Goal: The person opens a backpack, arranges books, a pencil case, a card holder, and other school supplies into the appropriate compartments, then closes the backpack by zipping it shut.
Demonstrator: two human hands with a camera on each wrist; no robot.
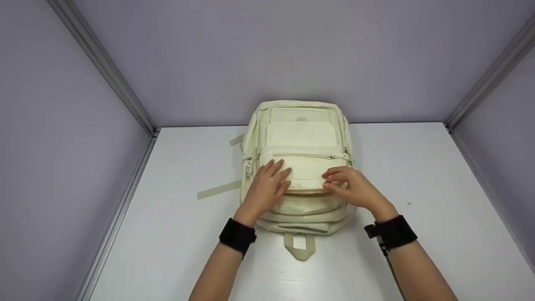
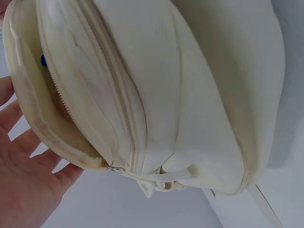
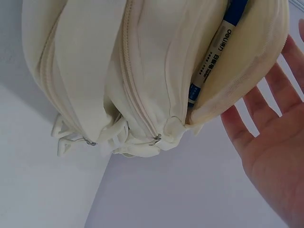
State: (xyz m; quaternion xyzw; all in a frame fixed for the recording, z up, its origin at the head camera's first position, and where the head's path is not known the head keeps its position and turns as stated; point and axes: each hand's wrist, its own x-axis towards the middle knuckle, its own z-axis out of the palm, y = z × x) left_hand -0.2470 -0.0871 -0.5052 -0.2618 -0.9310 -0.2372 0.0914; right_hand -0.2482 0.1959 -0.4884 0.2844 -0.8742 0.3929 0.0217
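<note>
A cream backpack [image 1: 307, 136] lies on its back on the white table, its top handle [image 1: 300, 253] toward me. Its front pocket [image 1: 307, 193] is unzipped and gapes along the near edge. Inside that pocket is a blue-and-white marker pen [image 3: 216, 57]; only a bit of blue [image 2: 43, 61] shows in the left wrist view. My left hand [image 1: 265, 188] rests on the pocket's left front with fingers spread. My right hand [image 1: 353, 186] touches the right side of the pocket's edge, its fingers fairly straight against the outer fabric in the right wrist view.
A loose strap [image 1: 219, 190] sticks out left of the backpack. Above the opening runs a second zip [image 1: 307, 156], closed. Grey wall panels [image 1: 301, 50] stand behind and at both sides. A tiny scrap [image 1: 409, 203] lies on the table [image 1: 439, 234] at right.
</note>
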